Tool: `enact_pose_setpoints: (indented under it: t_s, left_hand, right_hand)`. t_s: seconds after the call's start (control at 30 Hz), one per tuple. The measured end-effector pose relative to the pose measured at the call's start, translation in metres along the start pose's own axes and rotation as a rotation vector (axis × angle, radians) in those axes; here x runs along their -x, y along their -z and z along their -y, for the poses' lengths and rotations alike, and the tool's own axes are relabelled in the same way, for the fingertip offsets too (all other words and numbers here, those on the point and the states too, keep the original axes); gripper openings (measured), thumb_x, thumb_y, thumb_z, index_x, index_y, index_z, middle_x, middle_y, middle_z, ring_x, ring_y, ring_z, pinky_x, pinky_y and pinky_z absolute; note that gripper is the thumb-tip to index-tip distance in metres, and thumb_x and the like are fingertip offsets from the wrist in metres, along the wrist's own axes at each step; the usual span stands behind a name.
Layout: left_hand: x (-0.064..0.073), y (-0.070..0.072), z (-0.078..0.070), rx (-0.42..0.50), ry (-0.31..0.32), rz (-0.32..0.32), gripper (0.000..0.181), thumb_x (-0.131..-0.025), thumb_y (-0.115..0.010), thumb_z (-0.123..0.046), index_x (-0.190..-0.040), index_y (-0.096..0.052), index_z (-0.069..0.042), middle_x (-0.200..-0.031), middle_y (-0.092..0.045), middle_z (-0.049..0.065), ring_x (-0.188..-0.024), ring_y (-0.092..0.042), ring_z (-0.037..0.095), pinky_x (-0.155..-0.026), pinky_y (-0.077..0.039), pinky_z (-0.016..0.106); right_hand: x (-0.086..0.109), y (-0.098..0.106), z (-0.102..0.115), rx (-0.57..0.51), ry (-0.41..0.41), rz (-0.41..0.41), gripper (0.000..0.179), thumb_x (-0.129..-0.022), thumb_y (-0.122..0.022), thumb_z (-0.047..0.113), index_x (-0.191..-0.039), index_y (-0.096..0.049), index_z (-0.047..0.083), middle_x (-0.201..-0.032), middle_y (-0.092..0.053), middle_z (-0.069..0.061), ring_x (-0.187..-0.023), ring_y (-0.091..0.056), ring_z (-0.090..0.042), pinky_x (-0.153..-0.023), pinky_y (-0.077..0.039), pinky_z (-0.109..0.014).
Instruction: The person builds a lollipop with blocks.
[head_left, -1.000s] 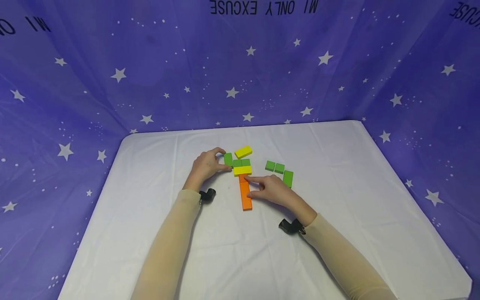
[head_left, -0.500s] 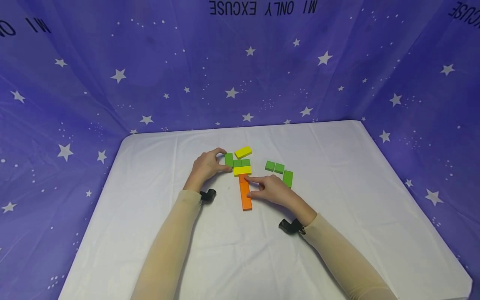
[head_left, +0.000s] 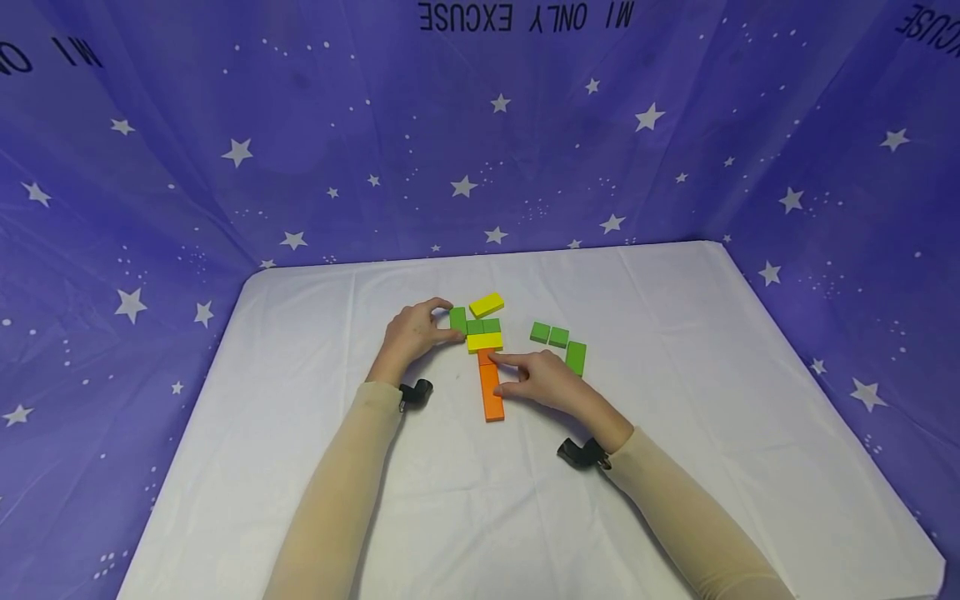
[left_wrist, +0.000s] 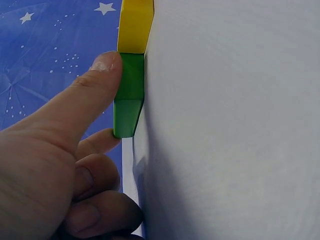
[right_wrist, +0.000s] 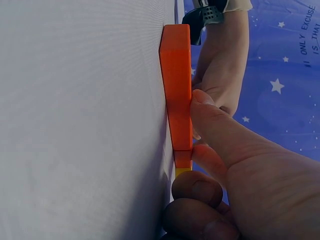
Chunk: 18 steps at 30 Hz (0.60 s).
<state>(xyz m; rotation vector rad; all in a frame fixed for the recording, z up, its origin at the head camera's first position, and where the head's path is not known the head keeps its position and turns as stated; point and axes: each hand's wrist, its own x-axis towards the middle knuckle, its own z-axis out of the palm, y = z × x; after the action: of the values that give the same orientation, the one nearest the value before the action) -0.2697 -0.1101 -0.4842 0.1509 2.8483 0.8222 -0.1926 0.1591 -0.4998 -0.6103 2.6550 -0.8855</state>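
Observation:
My left hand [head_left: 414, 332] holds a green rectangular block [head_left: 458, 321] between thumb and index finger at its near and far ends. That block lies against two small green blocks [head_left: 483, 326] and beside a yellow block [head_left: 485, 342]. Below the yellow one, a small orange block [head_left: 486, 357] and a long orange block [head_left: 492, 393] form a column. My right hand [head_left: 551, 379] rests its index fingertip on the small orange block and its thumb on the long one. In the right wrist view, the thumb touches the long orange block [right_wrist: 177, 100] while other fingers are curled underneath.
Another yellow block [head_left: 487, 305] lies tilted behind the green ones. To the right are two small green blocks [head_left: 550, 334] and a green rectangular block [head_left: 575, 357], partly behind my right hand. A white cloth covers the table [head_left: 450, 517], with a starry purple curtain [head_left: 420, 125] behind.
The green block in my left hand has shifted slightly right, closer against the small green blocks. My right hand and the other blocks stay where they were.

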Motion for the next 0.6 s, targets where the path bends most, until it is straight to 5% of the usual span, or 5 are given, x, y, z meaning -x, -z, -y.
enact_pose_setpoints:
  t_s: [0.4, 0.6]
  left_hand:
    - [0.001, -0.001, 0.000, 0.016, 0.014, -0.001, 0.073, -0.082, -0.087, -0.057, -0.145, -0.062, -0.029, -0.094, -0.066, 0.006, -0.082, -0.056, 0.025, -0.075, -0.045, 0.037]
    - [0.014, 0.003, -0.005, 0.025, -0.036, -0.026, 0.073, -0.086, -0.084, -0.056, -0.149, -0.059, -0.029, -0.091, -0.066, 0.005, -0.076, -0.055, 0.024, -0.070, -0.043, 0.036]
  right_hand:
    - [-0.001, 0.000, 0.000, 0.011, 0.004, 0.005, 0.070, -0.090, -0.083, 0.050, -0.152, -0.059, 0.031, -0.065, -0.051, 0.004, -0.057, -0.041, -0.011, -0.056, -0.030, -0.025]
    - [-0.001, 0.000, 0.000, 0.020, 0.006, 0.003, 0.069, -0.090, -0.083, 0.048, -0.152, -0.060, 0.030, -0.066, -0.054, 0.004, -0.057, -0.042, -0.011, -0.056, -0.031, -0.025]
